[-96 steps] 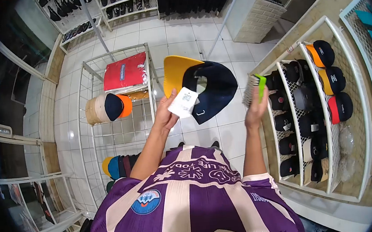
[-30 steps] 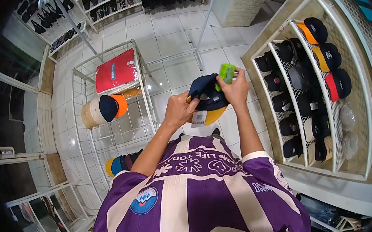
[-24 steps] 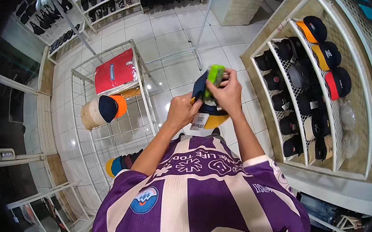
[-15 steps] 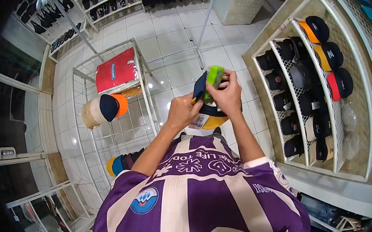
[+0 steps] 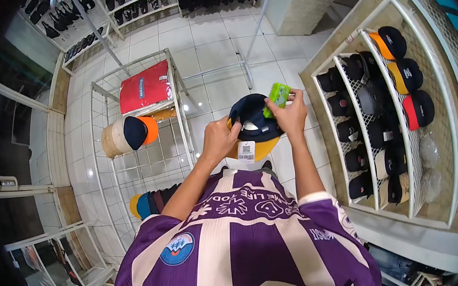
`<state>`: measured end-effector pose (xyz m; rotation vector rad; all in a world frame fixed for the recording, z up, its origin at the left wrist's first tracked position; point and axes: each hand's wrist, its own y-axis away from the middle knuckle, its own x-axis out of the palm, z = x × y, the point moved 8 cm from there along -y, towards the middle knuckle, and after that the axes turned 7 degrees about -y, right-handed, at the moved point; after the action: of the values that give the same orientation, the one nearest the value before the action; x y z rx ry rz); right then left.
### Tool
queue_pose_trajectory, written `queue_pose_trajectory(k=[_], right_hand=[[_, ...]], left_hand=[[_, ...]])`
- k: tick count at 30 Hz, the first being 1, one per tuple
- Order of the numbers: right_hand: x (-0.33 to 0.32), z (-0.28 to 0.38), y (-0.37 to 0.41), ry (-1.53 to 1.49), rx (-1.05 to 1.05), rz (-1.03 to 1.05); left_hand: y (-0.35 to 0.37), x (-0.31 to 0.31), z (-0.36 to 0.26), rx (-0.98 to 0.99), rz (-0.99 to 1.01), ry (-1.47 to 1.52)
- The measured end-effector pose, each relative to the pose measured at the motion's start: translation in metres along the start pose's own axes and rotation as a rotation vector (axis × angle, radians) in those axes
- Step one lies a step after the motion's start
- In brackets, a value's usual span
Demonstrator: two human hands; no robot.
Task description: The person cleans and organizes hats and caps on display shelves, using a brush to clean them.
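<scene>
In front of my chest I hold a dark navy cap [image 5: 251, 115] with a yellow brim. A white price tag [image 5: 246, 151] hangs from it. My left hand [image 5: 219, 138] grips the cap at its left side, by the brim. My right hand [image 5: 290, 117] is closed around a small bright green brush-like tool [image 5: 278, 93] and presses it against the cap's right edge. My purple and cream striped shirt [image 5: 238, 245] fills the lower part of the view.
A white wire rack [image 5: 143, 128] on my left carries a red folded item [image 5: 144, 88], a stack of caps [image 5: 130, 134] and more caps lower down. On my right, a white wall shelf [image 5: 396, 123] holds rows of dark, yellow and red caps. White floor tiles lie ahead.
A few seconds ago my hands were apart, with the cap upside down in the left one. Now the brush moves over the cap, from its middle out to its right edge.
</scene>
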<state>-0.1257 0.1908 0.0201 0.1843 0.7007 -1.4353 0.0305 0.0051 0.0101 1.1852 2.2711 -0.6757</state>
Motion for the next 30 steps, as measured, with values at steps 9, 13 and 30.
queue_pose_trajectory(k=[9,13,30], right_hand=[[0.004,-0.012,0.003,0.006,-0.011,-0.004],[0.012,0.025,0.02,-0.237,0.088,0.111],[-0.048,-0.014,-0.017,-0.423,0.076,-0.158]], left_hand=[[0.004,0.001,-0.004,0.089,-0.021,-0.041],[0.01,0.007,-0.018,0.185,0.03,-0.046],[0.01,-0.017,0.027,-0.103,-0.239,-0.134]])
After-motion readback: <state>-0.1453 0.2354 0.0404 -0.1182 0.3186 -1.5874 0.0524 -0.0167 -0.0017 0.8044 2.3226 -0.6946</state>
